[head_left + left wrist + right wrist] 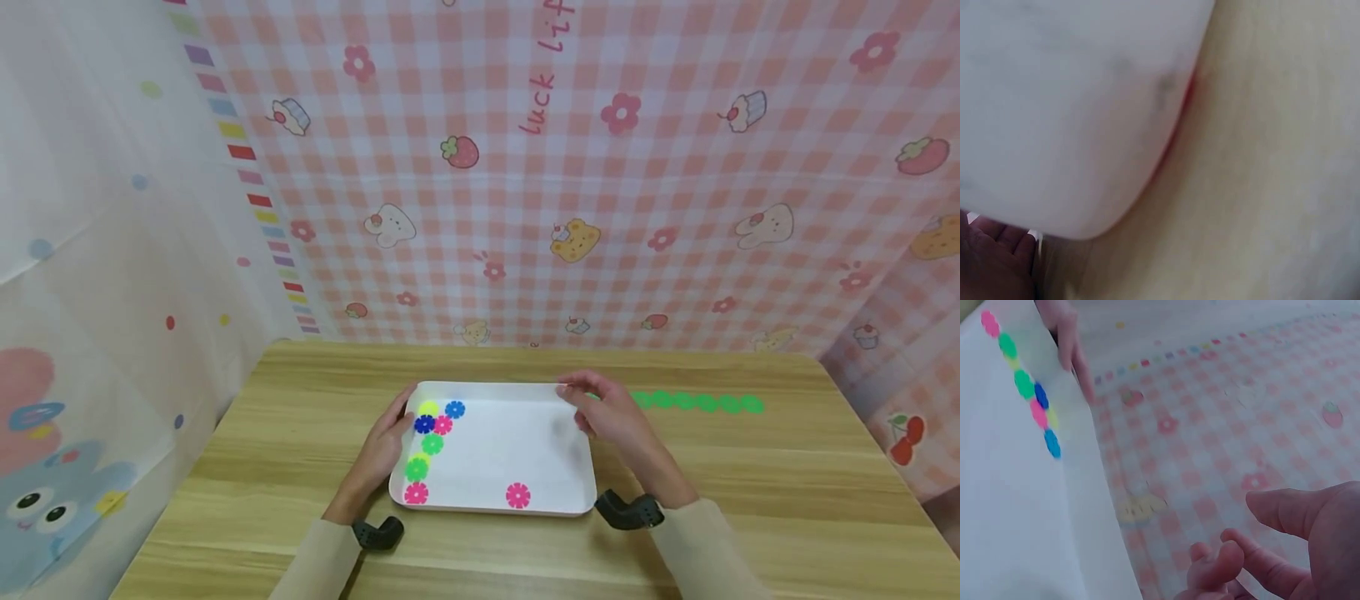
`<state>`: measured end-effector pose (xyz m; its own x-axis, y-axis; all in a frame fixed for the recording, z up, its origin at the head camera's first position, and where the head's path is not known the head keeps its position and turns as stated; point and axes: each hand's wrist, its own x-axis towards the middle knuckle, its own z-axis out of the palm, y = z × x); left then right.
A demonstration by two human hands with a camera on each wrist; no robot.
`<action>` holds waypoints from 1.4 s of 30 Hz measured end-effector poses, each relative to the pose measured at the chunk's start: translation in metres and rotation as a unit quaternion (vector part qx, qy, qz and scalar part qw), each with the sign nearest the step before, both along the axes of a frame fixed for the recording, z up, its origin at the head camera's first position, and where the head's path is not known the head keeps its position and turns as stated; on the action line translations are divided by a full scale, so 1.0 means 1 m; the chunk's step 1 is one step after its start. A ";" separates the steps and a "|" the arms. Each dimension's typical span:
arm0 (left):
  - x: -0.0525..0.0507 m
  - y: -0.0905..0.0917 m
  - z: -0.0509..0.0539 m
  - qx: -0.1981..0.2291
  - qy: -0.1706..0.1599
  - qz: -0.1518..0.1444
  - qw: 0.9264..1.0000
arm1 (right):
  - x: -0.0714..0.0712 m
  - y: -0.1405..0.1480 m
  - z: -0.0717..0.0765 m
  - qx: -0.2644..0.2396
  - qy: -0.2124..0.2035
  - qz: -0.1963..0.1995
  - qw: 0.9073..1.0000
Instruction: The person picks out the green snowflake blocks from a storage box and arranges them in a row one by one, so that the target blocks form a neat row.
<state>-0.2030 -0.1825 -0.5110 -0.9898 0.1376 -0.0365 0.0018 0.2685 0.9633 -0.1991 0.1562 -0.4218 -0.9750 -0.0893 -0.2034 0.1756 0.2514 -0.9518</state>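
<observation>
A white rectangular tray (487, 454) bears several flower-shaped plastic pieces in pink, green, yellow and blue. Most, like the light-blue piece (454, 409), lie along its left side; a pink piece (518, 496) lies apart near the front edge. My left hand (387, 450) grips the tray by its left rim, and part of that hand (997, 259) shows beside the blurred tray wall in the left wrist view. By the far right corner is my right hand (611, 417). In the right wrist view its bent fingers and thumb (1282, 509) stand apart with nothing between them.
A row of green flower pieces (697, 402) lies on the wooden table (750, 475), right of the tray. A pink checked cloth (525, 192) hangs behind the table, and a pale printed cloth (127, 250) hangs at the left. Both wrists carry black straps.
</observation>
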 end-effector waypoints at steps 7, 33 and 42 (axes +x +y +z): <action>-0.001 -0.001 -0.001 0.005 0.007 -0.004 1.000 | 0.005 -0.059 -0.015 0.010 0.019 0.061 0.998; -0.003 -0.001 -0.004 0.005 -0.001 0.005 1.000 | 0.022 -0.168 -0.061 0.116 0.070 0.214 0.967; -0.003 -0.001 -0.004 0.023 -0.002 -0.002 1.000 | 0.020 -0.173 -0.067 0.150 0.084 0.199 0.965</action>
